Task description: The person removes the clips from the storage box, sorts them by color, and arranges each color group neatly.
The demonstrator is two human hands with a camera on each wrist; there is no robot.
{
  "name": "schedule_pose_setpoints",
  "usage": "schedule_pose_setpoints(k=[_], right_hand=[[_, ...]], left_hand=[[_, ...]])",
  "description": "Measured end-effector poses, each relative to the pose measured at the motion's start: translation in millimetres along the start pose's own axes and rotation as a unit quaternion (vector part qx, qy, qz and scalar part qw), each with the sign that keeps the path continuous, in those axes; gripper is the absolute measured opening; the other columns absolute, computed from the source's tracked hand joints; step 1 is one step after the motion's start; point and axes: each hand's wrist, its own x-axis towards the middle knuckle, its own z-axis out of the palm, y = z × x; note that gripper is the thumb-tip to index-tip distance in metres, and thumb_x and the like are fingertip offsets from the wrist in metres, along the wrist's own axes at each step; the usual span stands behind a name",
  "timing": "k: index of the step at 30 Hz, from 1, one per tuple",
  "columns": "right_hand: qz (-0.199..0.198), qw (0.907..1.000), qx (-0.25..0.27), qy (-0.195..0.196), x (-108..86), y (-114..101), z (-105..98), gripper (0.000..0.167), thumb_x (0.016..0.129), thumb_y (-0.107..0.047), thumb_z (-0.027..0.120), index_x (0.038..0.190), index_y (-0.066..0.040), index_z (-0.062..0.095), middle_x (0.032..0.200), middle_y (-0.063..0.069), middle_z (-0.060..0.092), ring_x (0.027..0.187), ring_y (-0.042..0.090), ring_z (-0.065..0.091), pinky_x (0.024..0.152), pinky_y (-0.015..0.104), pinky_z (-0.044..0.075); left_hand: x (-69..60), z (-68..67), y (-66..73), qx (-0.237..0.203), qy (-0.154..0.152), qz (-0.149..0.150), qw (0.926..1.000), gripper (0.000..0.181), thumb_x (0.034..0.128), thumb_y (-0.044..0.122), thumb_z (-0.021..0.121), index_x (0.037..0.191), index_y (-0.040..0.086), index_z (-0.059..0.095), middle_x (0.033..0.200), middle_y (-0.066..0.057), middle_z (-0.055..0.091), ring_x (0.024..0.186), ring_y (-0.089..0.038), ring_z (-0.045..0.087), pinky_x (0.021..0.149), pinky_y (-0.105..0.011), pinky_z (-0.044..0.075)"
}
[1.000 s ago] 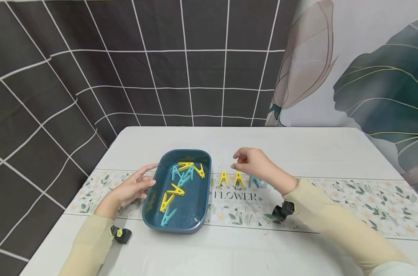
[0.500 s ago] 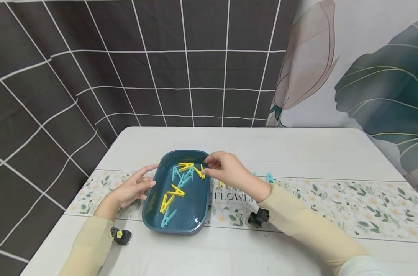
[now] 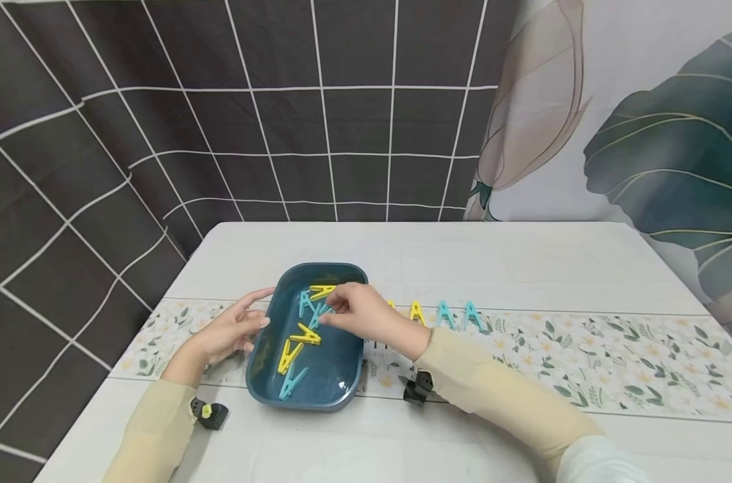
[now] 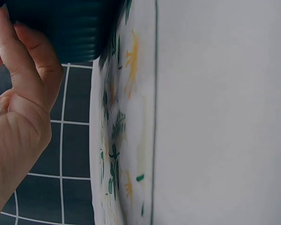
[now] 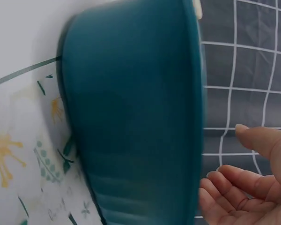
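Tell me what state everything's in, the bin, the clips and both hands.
Bin: upright, lidless.
Bin clips: loose, jumbled, yellow and blue.
Row clips: lined up beside the bin, one partly hidden.
Left hand: fingers against the bin's side.
Right hand: over the bin, empty, thumb apart from fingers.

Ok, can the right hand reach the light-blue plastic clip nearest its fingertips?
Probably yes: the right hand is over the dark-blue rectangular tray, thumb and fingers apart, nothing visibly blocking the light-blue plastic clip.
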Motion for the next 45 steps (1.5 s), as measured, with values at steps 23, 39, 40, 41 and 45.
schedule_pose_setpoints(k=[23, 39, 40, 41, 45], right_hand=[[0.028, 0.9934, -0.085, -0.072, 28.3, -7.0, 45.0, 0.017, 0.086, -0.018, 0.07, 0.085, -0.002, 0.066, 0.057, -0.003, 0.047, 0.05, 0.007, 0.039, 0.048, 0.016, 0.034], [0.031, 0.971, -0.216, -0.098, 33.9, -0.6, 57.9, 0.015, 0.081, -0.018, 0.072, 0.085, -0.004, 0.068, 0.07, 0.002, 0.059, 0.063, 0.013, 0.051, 0.054, 0.022, 0.043], [0.033, 0.9701, -0.219, -0.099, 34.2, -0.8, 58.4, 0.016, 0.082, -0.018, 0.072, 0.086, -0.004, 0.068, 0.072, 0.003, 0.06, 0.064, 0.013, 0.051, 0.054, 0.022, 0.044], [0.033, 0.9686, -0.225, -0.099, 34.5, -0.8, 59.2, 0.016, 0.082, -0.018, 0.072, 0.087, -0.004, 0.068, 0.074, 0.004, 0.061, 0.065, 0.014, 0.052, 0.055, 0.023, 0.045], [0.038, 0.9625, -0.249, -0.101, 33.7, -2.1, 62.8, 0.015, 0.085, -0.017, 0.07, 0.093, -0.003, 0.069, 0.082, 0.007, 0.064, 0.069, 0.014, 0.054, 0.058, 0.026, 0.049]], left_hand=[[-2.2, -0.8, 0.7, -0.01, -0.007, 0.013, 0.9998, 0.064, 0.098, 0.009, 0.051, 0.151, 0.013, 0.015, 0.104, 0.002, 0.063, 0.079, -0.006, 0.062, 0.052, -0.019, 0.053], [0.7, 0.0, 1.4, -0.014, -0.01, 0.013, 0.9998, 0.064, 0.0978, 0.009, 0.051, 0.151, 0.016, 0.016, 0.106, 0.002, 0.063, 0.078, -0.006, 0.062, 0.053, -0.019, 0.053], [0.7, -0.3, 1.2, -0.016, -0.01, 0.013, 0.9997, 0.064, 0.0977, 0.009, 0.051, 0.151, 0.015, 0.016, 0.106, 0.002, 0.063, 0.078, -0.006, 0.063, 0.053, -0.019, 0.053], [0.6, -0.5, 1.1, -0.017, -0.01, 0.013, 0.9997, 0.064, 0.0977, 0.009, 0.051, 0.151, 0.015, 0.016, 0.106, 0.002, 0.063, 0.079, -0.006, 0.063, 0.053, -0.019, 0.053], [-1.3, -1.2, 0.4, -0.015, -0.011, 0.009, 0.9998, 0.064, 0.0977, 0.009, 0.051, 0.151, 0.015, 0.016, 0.105, 0.003, 0.063, 0.078, -0.005, 0.062, 0.053, -0.018, 0.053]])
